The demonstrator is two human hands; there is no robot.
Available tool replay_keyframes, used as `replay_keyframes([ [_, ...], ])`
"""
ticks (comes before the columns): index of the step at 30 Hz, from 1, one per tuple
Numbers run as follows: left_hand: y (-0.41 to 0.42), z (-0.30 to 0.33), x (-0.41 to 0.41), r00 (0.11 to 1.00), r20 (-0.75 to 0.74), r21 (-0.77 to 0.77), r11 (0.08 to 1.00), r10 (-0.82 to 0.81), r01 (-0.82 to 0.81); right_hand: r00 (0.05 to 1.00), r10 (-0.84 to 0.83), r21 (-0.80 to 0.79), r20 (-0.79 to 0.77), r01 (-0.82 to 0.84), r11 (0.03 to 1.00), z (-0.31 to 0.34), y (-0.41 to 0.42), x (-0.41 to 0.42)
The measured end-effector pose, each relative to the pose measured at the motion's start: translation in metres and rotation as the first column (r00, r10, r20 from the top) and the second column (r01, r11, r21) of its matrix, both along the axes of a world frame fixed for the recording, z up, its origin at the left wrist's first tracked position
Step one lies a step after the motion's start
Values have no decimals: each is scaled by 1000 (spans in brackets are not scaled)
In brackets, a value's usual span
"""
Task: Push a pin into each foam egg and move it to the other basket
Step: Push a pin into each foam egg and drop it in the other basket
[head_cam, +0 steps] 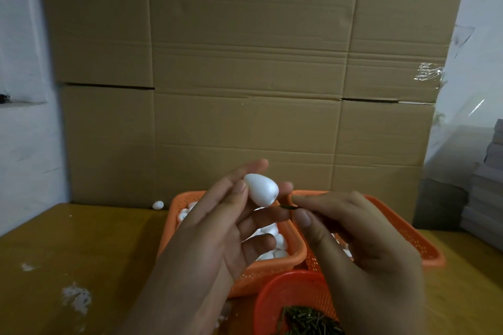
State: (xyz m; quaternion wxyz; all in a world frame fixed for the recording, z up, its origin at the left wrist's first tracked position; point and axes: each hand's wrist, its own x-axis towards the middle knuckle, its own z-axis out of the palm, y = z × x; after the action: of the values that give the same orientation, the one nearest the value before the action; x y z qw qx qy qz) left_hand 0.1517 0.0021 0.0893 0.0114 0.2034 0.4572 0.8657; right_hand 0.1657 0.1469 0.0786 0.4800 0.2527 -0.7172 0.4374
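My left hand (217, 234) holds a white foam egg (260, 189) between thumb and fingertips, raised above the baskets. My right hand (353, 247) pinches a small dark green pin (288, 207) between thumb and forefinger. The pin's tip touches the egg's lower right end. Below the hands sits an orange basket (272, 266) with several white foam eggs (277, 246) in it. A second orange basket (408, 234) lies to its right, mostly hidden by my right hand. A small round orange-red basket (288, 294) at the front holds a heap of dark pins (307, 321).
One loose foam egg (158, 205) lies on the yellow table (81, 253) by the upright cardboard sheet (245, 76) at the back. Grey stacked boards (487, 185) stand at the right. White foam crumbs (76, 298) dot the table's left front.
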Motion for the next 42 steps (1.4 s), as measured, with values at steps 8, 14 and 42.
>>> replay_keyframes([
  [8, 3, -1, 1, 996, -34, -12, 997, 81, -81, 999, -32, 25, -40, 33, 999, -2, -3, -1],
  [14, 4, -3, 2, 991, -94, -41, 994, 99, -103, 998, -26, -74, -49, 22, 997, -3, -2, 0],
  [42, -4, -9, -1, 972, -177, -201, 961, 156, -191, 907, 342, -145, 246, -314, 938, 9, 12, 2],
])
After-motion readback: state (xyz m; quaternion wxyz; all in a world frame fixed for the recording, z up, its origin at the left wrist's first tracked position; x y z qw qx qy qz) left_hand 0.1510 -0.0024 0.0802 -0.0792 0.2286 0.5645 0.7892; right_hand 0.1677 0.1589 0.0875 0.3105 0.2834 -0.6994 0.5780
